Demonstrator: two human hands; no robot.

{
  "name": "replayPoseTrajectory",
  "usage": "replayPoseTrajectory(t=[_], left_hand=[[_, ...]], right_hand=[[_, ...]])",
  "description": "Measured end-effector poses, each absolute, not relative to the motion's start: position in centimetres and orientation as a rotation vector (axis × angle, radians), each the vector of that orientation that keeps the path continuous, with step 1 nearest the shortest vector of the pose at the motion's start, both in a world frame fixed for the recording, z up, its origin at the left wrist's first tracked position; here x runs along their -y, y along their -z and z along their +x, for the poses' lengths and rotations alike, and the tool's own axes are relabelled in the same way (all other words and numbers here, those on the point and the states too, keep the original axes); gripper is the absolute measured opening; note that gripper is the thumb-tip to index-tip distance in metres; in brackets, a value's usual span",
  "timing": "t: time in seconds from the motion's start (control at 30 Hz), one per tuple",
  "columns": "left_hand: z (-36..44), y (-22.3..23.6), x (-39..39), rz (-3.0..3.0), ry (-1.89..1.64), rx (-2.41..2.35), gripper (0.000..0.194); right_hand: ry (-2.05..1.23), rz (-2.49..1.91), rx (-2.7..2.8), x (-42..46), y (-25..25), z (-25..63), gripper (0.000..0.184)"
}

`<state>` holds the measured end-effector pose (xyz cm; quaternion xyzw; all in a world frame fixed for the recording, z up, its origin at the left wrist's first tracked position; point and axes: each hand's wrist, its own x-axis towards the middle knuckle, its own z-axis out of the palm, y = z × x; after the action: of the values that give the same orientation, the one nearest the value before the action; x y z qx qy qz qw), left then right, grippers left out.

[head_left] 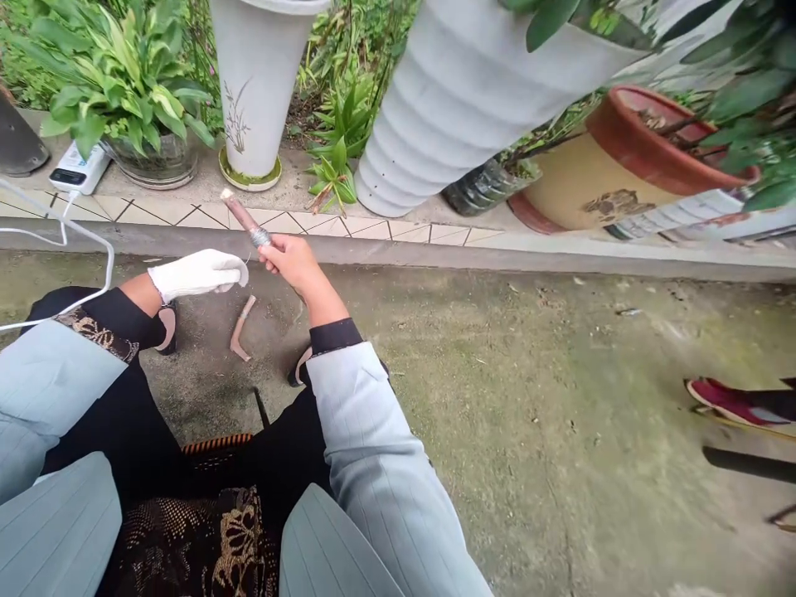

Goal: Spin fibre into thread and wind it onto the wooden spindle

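Note:
My right hand [289, 261] is bare and wraps around the lower end of a short wooden stick [241, 212]. Silvery wire [259, 237] is wound in a band about the stick just above my fingers. A thin loose strand curves from that band toward my left hand [200, 274], which wears a white knitted glove. The gloved fingers are closed and bent around the strand, whose end is hidden. On the ground below, between my feet, lies a forked piece of branch [242, 330], touched by neither hand.
Ahead runs a low tiled ledge [385, 230] bearing a tall white planter [258, 91], a ribbed white pot [460, 99], a red-rimmed pot [578, 178] and a white device [80, 170]. Its white cable [110, 257] crosses at left. Another person's red shoe [727, 400] is at right.

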<state>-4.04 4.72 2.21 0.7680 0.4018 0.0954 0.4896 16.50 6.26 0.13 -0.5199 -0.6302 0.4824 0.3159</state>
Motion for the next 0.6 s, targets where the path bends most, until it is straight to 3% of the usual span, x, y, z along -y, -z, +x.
replayPoseTrajectory(t=[0.27, 0.37, 0.47, 0.6], left_hand=[[-3.2, -3.6, -4.4, 2.032, -0.076, -0.977, 0.039], [-3.0, -4.4, -4.5, 2.174, -0.112, -1.058, 0.037], [-2.9, -4.1, -4.7, 2.191, -0.14, -1.059, 0.032], [-3.1, -3.0, -5.2, 1.966, -0.377, -1.078, 0.028]], right_hand=[[-0.725, -1.897, 2.101, -5.2, -1.4, 19.0, 0.019], [-1.2, -1.729, 2.5, -3.9, -1.8, 18.9, 0.01], [-1.744, -1.206, 2.468, -3.1, -2.4, 19.0, 0.007], [-1.52, -0.995, 1.891, -3.2, -3.7, 19.8, 0.018]])
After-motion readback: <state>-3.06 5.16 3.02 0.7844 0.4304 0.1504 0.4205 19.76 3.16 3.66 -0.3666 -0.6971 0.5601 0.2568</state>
